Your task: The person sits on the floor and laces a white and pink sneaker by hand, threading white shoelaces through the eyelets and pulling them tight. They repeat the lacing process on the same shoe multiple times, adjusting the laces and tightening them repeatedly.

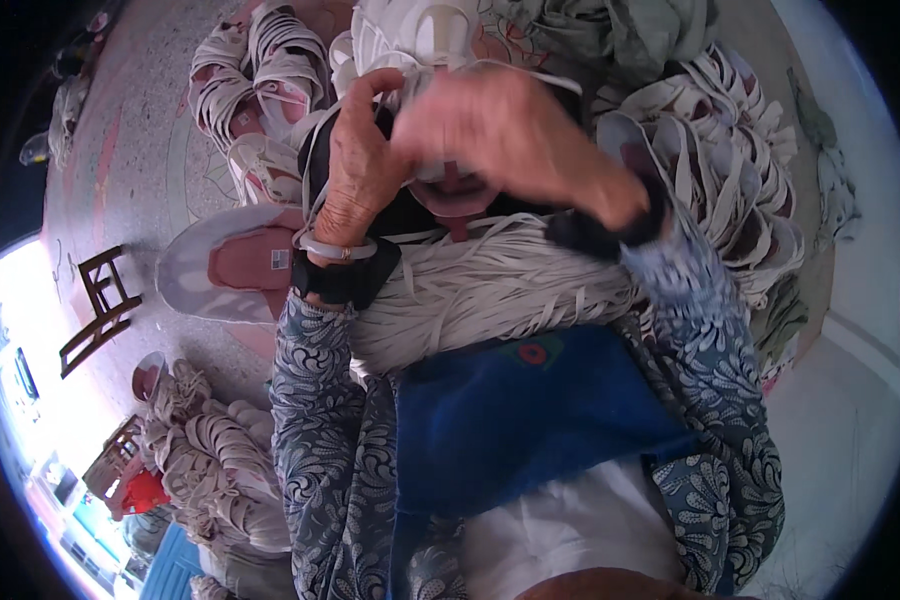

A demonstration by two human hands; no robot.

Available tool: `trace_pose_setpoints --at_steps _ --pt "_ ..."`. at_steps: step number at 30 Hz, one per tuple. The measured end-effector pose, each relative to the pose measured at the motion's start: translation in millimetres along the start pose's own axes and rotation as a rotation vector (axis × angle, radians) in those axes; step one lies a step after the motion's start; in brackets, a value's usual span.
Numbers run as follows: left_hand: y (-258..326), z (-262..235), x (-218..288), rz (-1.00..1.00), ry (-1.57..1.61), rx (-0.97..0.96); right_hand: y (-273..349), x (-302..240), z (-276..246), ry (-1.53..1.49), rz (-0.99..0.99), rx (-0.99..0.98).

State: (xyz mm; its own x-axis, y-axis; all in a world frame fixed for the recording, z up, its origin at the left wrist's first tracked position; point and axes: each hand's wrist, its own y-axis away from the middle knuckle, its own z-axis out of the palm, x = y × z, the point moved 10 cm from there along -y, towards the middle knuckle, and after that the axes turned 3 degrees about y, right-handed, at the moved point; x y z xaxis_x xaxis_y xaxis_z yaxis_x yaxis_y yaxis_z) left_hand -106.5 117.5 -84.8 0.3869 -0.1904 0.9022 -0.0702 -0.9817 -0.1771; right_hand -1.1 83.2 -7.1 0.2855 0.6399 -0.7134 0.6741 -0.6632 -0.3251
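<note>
My left hand (355, 165) and my right hand (505, 135) meet over a white shoe with a pink inside (450, 185), held up in front of me. The left hand grips its left side and a white lace (320, 150) runs along it. The right hand is blurred, its fingers curled onto the shoe's top. A thick bundle of white laces (480, 290) lies across my lap under both wrists, on a blue cloth (510, 420). A pale bangle (335, 248) sits on my left wrist.
Piles of white shoes lie all around: at the right (720, 160), the upper left (260, 80) and the lower left (210, 450). One shoe with a pink insole (235, 265) lies at my left. A small wooden stool (100, 305) stands on the speckled floor (140, 150).
</note>
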Motion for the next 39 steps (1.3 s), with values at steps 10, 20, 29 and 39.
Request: trace_pose_setpoints --at_steps 10,20,29,39 --pt "-20.6 17.7 22.5 0.241 -0.376 -0.021 6.3 56.3 -7.1 0.572 0.201 0.328" --pt "-42.1 12.8 -1.8 0.158 -0.192 -0.173 2.3 72.4 -3.6 0.639 0.248 0.387" --pt "-43.0 16.7 14.2 0.293 -0.226 -0.084 -5.9 84.0 3.3 0.677 0.254 0.364" --pt "-50.7 22.0 -17.9 0.133 -0.174 -0.325 -11.9 91.4 15.8 0.854 0.259 0.256"
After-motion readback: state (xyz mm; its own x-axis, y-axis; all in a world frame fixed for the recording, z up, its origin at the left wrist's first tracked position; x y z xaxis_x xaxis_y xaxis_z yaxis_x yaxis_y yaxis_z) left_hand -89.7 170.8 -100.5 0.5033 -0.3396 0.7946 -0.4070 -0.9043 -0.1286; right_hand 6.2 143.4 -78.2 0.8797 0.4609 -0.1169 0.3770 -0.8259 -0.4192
